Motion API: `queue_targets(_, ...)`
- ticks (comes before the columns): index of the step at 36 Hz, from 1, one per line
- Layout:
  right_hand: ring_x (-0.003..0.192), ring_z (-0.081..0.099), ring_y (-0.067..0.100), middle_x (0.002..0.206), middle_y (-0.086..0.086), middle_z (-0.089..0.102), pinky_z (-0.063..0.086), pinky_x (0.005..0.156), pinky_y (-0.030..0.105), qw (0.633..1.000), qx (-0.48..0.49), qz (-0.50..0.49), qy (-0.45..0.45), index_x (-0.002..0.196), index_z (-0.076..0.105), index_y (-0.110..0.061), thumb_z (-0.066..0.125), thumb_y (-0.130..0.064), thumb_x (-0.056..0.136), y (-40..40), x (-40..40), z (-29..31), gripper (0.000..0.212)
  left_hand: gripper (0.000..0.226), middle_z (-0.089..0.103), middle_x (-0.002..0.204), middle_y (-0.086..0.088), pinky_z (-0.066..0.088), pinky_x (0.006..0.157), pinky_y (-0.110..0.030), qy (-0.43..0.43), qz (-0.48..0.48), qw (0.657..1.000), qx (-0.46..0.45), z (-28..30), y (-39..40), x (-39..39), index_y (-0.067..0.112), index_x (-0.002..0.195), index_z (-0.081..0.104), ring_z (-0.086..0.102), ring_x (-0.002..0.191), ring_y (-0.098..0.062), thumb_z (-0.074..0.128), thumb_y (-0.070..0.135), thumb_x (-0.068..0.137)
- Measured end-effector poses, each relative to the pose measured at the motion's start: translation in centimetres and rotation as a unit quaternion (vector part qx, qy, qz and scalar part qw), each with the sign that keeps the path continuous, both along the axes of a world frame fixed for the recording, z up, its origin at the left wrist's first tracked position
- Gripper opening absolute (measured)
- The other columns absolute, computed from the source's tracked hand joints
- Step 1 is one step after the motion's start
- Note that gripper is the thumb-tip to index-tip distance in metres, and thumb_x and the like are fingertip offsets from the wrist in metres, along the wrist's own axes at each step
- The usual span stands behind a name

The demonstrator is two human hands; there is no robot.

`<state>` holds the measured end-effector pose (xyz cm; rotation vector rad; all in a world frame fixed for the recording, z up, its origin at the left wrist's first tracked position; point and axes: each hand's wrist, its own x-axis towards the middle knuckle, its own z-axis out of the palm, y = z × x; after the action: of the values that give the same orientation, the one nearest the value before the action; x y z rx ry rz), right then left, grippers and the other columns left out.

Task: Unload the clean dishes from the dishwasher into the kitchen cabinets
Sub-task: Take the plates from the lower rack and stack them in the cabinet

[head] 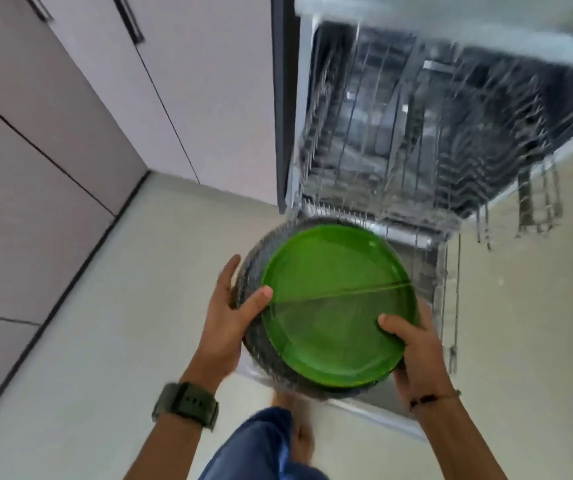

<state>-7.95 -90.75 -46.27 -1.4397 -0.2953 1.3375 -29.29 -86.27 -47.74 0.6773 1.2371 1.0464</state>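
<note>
A stack of plates with a green plate (333, 306) on top and dark grey plates (252, 275) beneath is held in front of me, above the open dishwasher door. My left hand (231, 306) grips the stack's left edge, thumb on the green rim. My right hand (413, 344) grips the right edge, thumb on top of the green plate. The dishwasher (416, 133) stands open ahead, its wire racks pulled out and blurred.
Pale cabinet fronts (70, 116) with dark handles line the left side and meet at a corner. The floor (122, 323) is light tile. The dishwasher's open door (382, 410) lies low right under the plates. My knee in blue fabric (261, 445) shows below.
</note>
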Motion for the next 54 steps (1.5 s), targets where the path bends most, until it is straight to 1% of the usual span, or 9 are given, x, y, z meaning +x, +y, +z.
queue_targets(2, 0.088, 0.061, 0.031, 0.102, 0.008, 0.064, 0.053, 0.071, 0.041, 1.000, 0.007, 0.009, -0.002, 0.105, 0.057, -0.019, 0.047, 0.013, 0.081, -0.6, -0.3, 2.3, 0.041, 0.066, 0.063, 0.115, 0.011, 0.057, 0.078, -0.027, -0.014, 0.011, 1.000, 0.012, 2.5, -1.3, -0.3, 0.036, 0.130, 0.042, 0.067, 0.097, -0.007, 0.061, 0.001, 0.078)
queue_targets(5, 0.093, 0.060, 0.040, 0.104, 0.014, 0.065, 0.052, 0.079, 0.050, 1.000, 0.007, 0.027, -0.001, 0.107, 0.058, -0.018, 0.049, 0.012, 0.080, -1.3, -1.1, 5.4, 0.041, 0.061, 0.062, 0.118, 0.012, 0.056, 0.074, -0.019, -0.011, 0.032, 0.999, 0.025, 6.0, -3.4, -1.2, 0.032, 0.126, 0.047, 0.067, 0.092, 0.001, 0.063, 0.001, 0.076)
queue_targets(8, 0.096, 0.059, 0.042, 0.105, 0.019, 0.063, 0.049, 0.085, 0.056, 0.999, 0.006, 0.053, -0.003, 0.109, 0.056, -0.014, 0.049, 0.010, 0.080, -1.6, -2.7, 8.3, 0.038, 0.064, 0.061, 0.121, 0.008, 0.057, 0.073, -0.023, -0.041, 0.055, 0.997, 0.024, 8.8, -4.9, -2.8, 0.029, 0.128, 0.050, 0.067, 0.097, -0.008, 0.066, 0.009, 0.070)
queue_targets(17, 0.085, 0.059, 0.035, 0.101, 0.016, 0.062, 0.051, 0.073, 0.041, 0.995, 0.028, 0.093, 0.002, 0.121, 0.048, -0.008, 0.045, 0.009, 0.084, -0.2, -10.4, 13.8, 0.041, 0.054, 0.066, 0.104, 0.012, 0.058, 0.073, -0.023, -0.063, 0.143, 0.987, 0.035, 13.9, -5.9, -9.6, 0.022, 0.132, 0.048, 0.066, 0.095, -0.011, 0.059, -0.001, 0.084)
queue_targets(23, 0.084, 0.058, 0.031, 0.100, 0.012, 0.060, 0.049, 0.067, 0.038, 0.994, 0.052, 0.093, -0.004, 0.123, 0.046, -0.011, 0.048, 0.001, 0.087, 2.7, -18.3, 16.5, 0.038, 0.057, 0.062, 0.119, 0.000, 0.057, 0.070, -0.020, -0.072, 0.163, 0.982, 0.056, 16.2, -3.7, -16.7, 0.017, 0.139, 0.042, 0.064, 0.097, -0.011, 0.058, 0.001, 0.086)
queue_targets(27, 0.082, 0.059, 0.027, 0.099, 0.009, 0.060, 0.049, 0.068, 0.036, 0.994, 0.073, 0.078, -0.005, 0.119, 0.045, -0.011, 0.047, -0.002, 0.088, 5.2, -23.6, 17.9, 0.032, 0.058, 0.059, 0.127, -0.006, 0.050, 0.093, -0.034, -0.078, 0.161, 0.981, 0.080, 17.9, -1.4, -21.9, 0.016, 0.141, 0.040, 0.061, 0.109, -0.020, 0.058, 0.003, 0.087)
queue_targets(31, 0.087, 0.060, 0.029, 0.112, 0.014, 0.060, 0.052, 0.076, 0.039, 0.993, 0.089, 0.079, 0.001, 0.130, 0.045, -0.009, 0.048, -0.002, 0.086, 7.7, -28.7, 18.0, 0.044, 0.057, 0.058, 0.130, -0.005, 0.043, 0.104, -0.041, -0.057, 0.156, 0.981, 0.104, 18.9, 0.9, -27.3, 0.017, 0.139, 0.040, 0.058, 0.115, -0.021, 0.059, 0.005, 0.087)
queue_targets(43, 0.083, 0.061, 0.025, 0.097, 0.007, 0.062, 0.052, 0.071, 0.036, 0.990, 0.089, 0.106, -0.038, 0.121, 0.049, -0.012, 0.050, -0.012, 0.091, 17.6, -37.2, 17.8, 0.030, 0.056, 0.060, 0.128, -0.007, 0.042, 0.105, -0.043, -0.080, 0.164, 0.980, 0.083, 17.4, 9.8, -36.0, 0.016, 0.140, 0.040, 0.059, 0.115, -0.023, 0.058, 0.007, 0.087)
queue_targets(54, 0.081, 0.059, 0.022, 0.097, 0.009, 0.059, 0.050, 0.064, 0.031, 0.988, 0.118, 0.085, -0.049, 0.112, 0.050, -0.009, 0.048, -0.011, 0.091, 35.5, -39.0, 17.2, 0.021, 0.057, 0.063, 0.121, -0.004, 0.048, 0.098, -0.042, -0.025, 0.113, 0.989, 0.095, 18.0, 28.9, -38.4, 0.017, 0.140, 0.039, 0.063, 0.106, -0.021, 0.060, 0.013, 0.087)
